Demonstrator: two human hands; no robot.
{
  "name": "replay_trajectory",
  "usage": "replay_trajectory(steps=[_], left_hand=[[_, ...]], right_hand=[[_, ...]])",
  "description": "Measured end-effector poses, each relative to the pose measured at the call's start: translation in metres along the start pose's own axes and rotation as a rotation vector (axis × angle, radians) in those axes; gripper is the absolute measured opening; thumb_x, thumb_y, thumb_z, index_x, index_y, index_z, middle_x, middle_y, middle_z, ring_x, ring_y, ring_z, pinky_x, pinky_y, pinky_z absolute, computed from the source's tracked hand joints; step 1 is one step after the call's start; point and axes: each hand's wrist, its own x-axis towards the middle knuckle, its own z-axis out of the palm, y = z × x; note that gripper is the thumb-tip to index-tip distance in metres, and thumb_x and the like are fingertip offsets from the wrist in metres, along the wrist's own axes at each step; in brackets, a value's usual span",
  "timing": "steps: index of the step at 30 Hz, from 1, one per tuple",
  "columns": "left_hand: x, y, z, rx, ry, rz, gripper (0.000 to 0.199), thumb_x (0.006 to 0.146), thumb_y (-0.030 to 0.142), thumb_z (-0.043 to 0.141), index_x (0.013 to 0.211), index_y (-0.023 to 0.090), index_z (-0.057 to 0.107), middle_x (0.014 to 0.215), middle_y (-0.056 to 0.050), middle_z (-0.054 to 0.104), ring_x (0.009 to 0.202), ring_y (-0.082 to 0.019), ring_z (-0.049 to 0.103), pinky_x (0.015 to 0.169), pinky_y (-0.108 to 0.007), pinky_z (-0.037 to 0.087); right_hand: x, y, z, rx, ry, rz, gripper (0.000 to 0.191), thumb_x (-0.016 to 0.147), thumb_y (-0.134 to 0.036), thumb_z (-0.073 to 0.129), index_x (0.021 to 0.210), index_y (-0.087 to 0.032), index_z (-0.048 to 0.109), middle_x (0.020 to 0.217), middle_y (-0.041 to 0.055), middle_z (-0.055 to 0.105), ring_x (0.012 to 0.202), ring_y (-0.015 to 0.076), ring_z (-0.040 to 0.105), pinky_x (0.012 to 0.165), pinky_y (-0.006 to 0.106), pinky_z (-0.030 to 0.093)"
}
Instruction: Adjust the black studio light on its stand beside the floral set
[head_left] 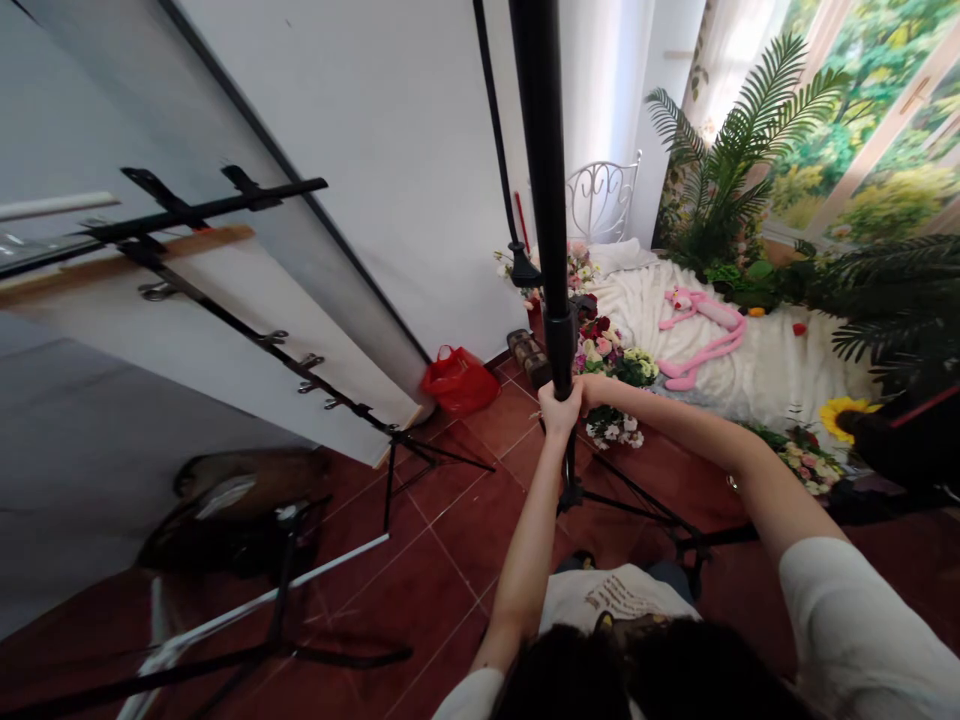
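Observation:
Directly before me rises a black light stand (551, 200), its thick pole upright and running out of the top of the view. My left hand (559, 406) is wrapped round the pole just below a collar joint. Close against it on the right, my right hand (592, 390) also grips the pole; its fingers are partly hidden behind it. Below my hands the pole continues down to spread tripod legs (626, 500) on the floor. A black cone-shaped fitting (523, 265) at the end of a thin rod hangs beside the pole.
To the left stands a backdrop frame (247, 320) with clips and white paper. A red plastic bag (459, 380) lies by the wall. On the right are flowers (600, 345), palm leaves (750, 150) and a white fluffy blanket (787, 370) bearing a pink plush toy (709, 325). Tripod legs cross the tiled floor (420, 580).

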Motion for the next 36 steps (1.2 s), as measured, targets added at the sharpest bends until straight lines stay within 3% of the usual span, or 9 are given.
replay_trajectory(steps=[2,4,7,10,16,20,24,31,36], left_hand=[[0.000,0.000,0.000,-0.003,0.010,0.000,0.025,0.061,0.033,0.068,0.053,0.016,0.051,0.049,0.005,0.045,0.046,-0.007,0.043,0.046,-0.019,0.036],[-0.001,0.001,0.001,-0.011,0.008,-0.012,0.026,0.061,0.034,0.067,0.052,0.017,0.050,0.049,0.005,0.044,0.046,-0.007,0.043,0.047,-0.020,0.036],[-0.002,0.004,0.001,-0.011,-0.008,-0.033,0.027,0.062,0.033,0.067,0.052,0.017,0.047,0.049,0.005,0.042,0.046,-0.007,0.041,0.047,-0.020,0.035],[-0.003,0.006,0.001,-0.007,-0.015,-0.033,0.028,0.063,0.033,0.067,0.052,0.018,0.047,0.050,0.005,0.043,0.047,-0.007,0.043,0.049,-0.020,0.036],[-0.001,-0.001,-0.003,-0.013,-0.035,-0.005,0.028,0.064,0.034,0.069,0.054,0.016,0.050,0.051,0.004,0.045,0.048,-0.007,0.043,0.048,-0.020,0.036],[0.000,-0.007,-0.003,-0.036,-0.034,0.023,0.024,0.061,0.027,0.071,0.055,0.015,0.052,0.053,0.004,0.048,0.050,-0.007,0.044,0.049,-0.019,0.037],[-0.001,-0.009,-0.002,-0.014,-0.016,-0.003,0.032,0.057,0.023,0.071,0.046,0.017,0.041,0.046,0.006,0.040,0.045,-0.005,0.037,0.044,-0.018,0.030],[-0.006,-0.035,-0.041,0.235,-0.326,0.124,0.019,0.066,0.029,0.070,0.071,0.014,0.059,0.065,0.000,0.060,0.062,-0.013,0.057,0.060,-0.025,0.048],[-0.015,-0.062,-0.078,0.351,-0.483,0.231,0.060,0.069,0.033,0.073,0.122,0.015,0.052,0.119,-0.012,0.062,0.110,-0.025,0.059,0.096,-0.041,0.047]], right_hand=[[-0.020,0.013,-0.005,-0.067,-0.108,-0.054,0.014,0.069,-0.007,0.073,0.063,-0.015,0.062,0.060,-0.0003,0.061,0.069,0.0156,0.061,0.072,0.025,0.049],[-0.048,0.028,-0.008,-0.154,-0.163,-0.170,0.014,0.071,-0.005,0.066,0.076,-0.018,0.066,0.081,0.0056,0.070,0.085,0.0195,0.065,0.083,0.029,0.049],[-0.089,0.046,-0.008,-0.216,-0.108,-0.282,0.028,0.082,-0.013,0.054,0.107,-0.022,0.064,0.124,0.0096,0.063,0.109,0.0230,0.061,0.096,0.039,0.046],[-0.108,0.046,-0.011,-0.212,-0.080,-0.294,0.035,0.083,-0.018,0.052,0.117,-0.024,0.059,0.136,0.0080,0.055,0.116,0.0239,0.057,0.101,0.042,0.044],[-0.082,-0.040,-0.041,-0.004,0.261,-0.376,0.047,0.083,-0.031,0.061,0.128,-0.022,0.047,0.127,0.0110,0.057,0.119,0.0240,0.054,0.105,0.043,0.041],[-0.053,-0.114,-0.039,0.119,0.263,-0.458,0.056,0.081,-0.044,0.066,0.127,-0.020,0.044,0.122,0.0090,0.056,0.119,0.0237,0.054,0.103,0.042,0.042],[-0.033,-0.143,-0.021,0.157,0.272,-0.382,0.049,0.086,-0.052,0.057,0.120,-0.018,0.047,0.105,0.0053,0.059,0.106,0.0221,0.059,0.092,0.040,0.049],[-0.046,-0.106,0.002,0.183,0.300,-0.207,0.038,0.077,-0.051,0.064,0.092,-0.017,0.054,0.080,0.0015,0.060,0.076,0.0172,0.060,0.072,0.031,0.051],[-0.065,-0.057,0.038,0.171,0.296,-0.085,0.034,0.072,-0.049,0.066,0.081,-0.018,0.054,0.074,0.0014,0.059,0.068,0.0169,0.056,0.066,0.030,0.049]])
